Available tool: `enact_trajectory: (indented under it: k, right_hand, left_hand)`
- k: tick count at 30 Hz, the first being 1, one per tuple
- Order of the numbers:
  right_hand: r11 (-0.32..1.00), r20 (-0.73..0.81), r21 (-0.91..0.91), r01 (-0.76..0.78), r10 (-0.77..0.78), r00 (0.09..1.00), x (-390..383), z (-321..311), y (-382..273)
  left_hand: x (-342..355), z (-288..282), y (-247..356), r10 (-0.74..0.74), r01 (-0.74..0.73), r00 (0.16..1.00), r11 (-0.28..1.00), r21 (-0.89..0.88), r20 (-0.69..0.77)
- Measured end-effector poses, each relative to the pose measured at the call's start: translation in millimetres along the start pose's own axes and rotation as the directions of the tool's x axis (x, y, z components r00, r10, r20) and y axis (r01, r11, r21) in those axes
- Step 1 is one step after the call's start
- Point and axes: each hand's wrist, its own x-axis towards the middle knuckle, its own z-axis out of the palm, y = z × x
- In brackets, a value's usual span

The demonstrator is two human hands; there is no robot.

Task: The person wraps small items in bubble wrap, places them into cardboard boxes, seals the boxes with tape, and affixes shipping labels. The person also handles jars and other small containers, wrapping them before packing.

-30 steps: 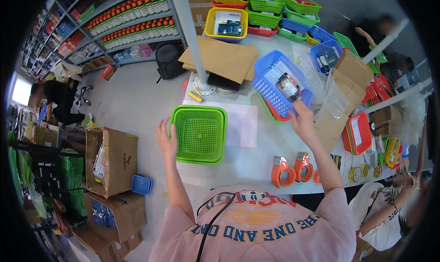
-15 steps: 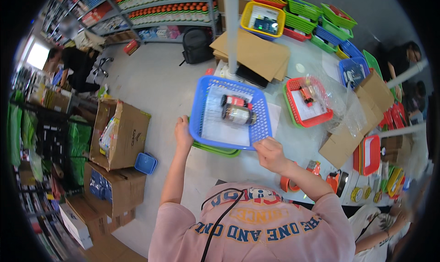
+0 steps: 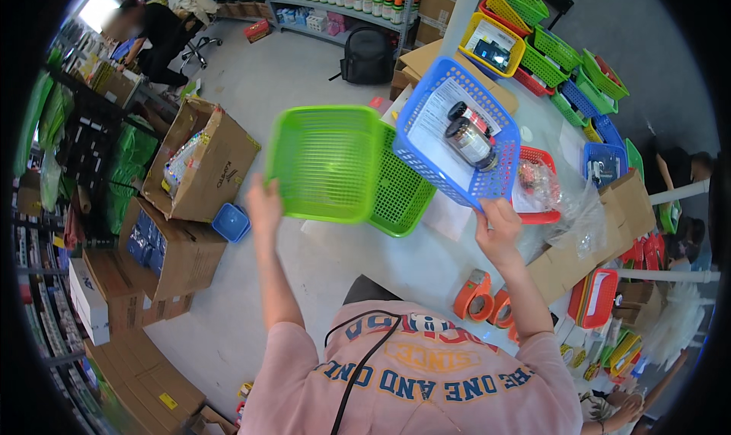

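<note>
My left hand (image 3: 264, 205) grips the left edge of a light green plastic basket (image 3: 324, 165), which is tilted and has nothing in it. Behind its right side sits a darker green basket (image 3: 403, 195), partly covered. My right hand (image 3: 499, 228) pinches the near rim of a blue perforated basket (image 3: 426, 161), raised and slanted over the table. Inside the blue basket are a printed sheet (image 3: 439, 108) and dark bottles (image 3: 472, 142) with red on their labels.
To the right, a red basket (image 3: 542, 216) holds clear plastic wrap, beside flattened cardboard (image 3: 563, 264). Orange tape dispensers (image 3: 474, 294) lie near me. Stacked baskets (image 3: 552, 50) line the far right. Cartons (image 3: 205, 161) and a small blue bin (image 3: 231, 222) stand on the floor at left.
My left hand has let go of the blue basket and now holds the light green one, shifted out leftward. My right hand has carried the blue basket to the right. The view has turned.
</note>
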Motion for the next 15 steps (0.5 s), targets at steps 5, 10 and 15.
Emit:
enact_trajectory:
  k: [5,10,15]
  right_hand:
    - [0.985,0.021,0.111,0.134,-0.137,0.990,-7,41,-22]
    - [0.967,0.153,0.171,0.191,-0.218,0.964,-38,114,-40]
    - [0.987,0.275,-0.016,0.157,-0.147,0.950,-73,140,-49]
  left_hand:
    - [-71,-79,-115,-0.457,0.372,0.857,0.869,-0.326,-0.241]
    - [-162,-105,-272,-0.397,0.348,0.775,0.918,-0.193,-0.491]
    - [-206,-97,-292,-0.748,0.502,0.627,0.600,-0.623,-0.216]
